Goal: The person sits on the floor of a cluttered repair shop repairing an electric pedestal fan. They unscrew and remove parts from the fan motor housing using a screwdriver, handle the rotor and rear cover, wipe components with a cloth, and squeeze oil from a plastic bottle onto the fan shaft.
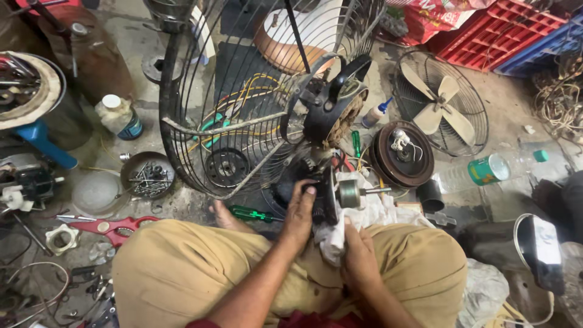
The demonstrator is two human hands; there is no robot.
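I sit cross-legged on the floor with a dismantled fan in front of my knees. My left hand (300, 211) grips the black motor housing (327, 200) from the left. My right hand (357, 255) presses a white cloth (370, 214) against the housing's right side, below the metal rotor and shaft (355, 193). A large wire fan guard (243, 91) with a black motor bracket (334, 100) stands tilted just beyond the motor.
A green-handled screwdriver (250, 213) lies by my left knee; red snips (106, 226) lie farther left. A bowl of screws (147, 175), a white-capped bottle (118, 115), a small fan with blades (440, 103), a round motor cover (402, 153), a clear bottle (486, 170) and red crates (498, 30) surround me.
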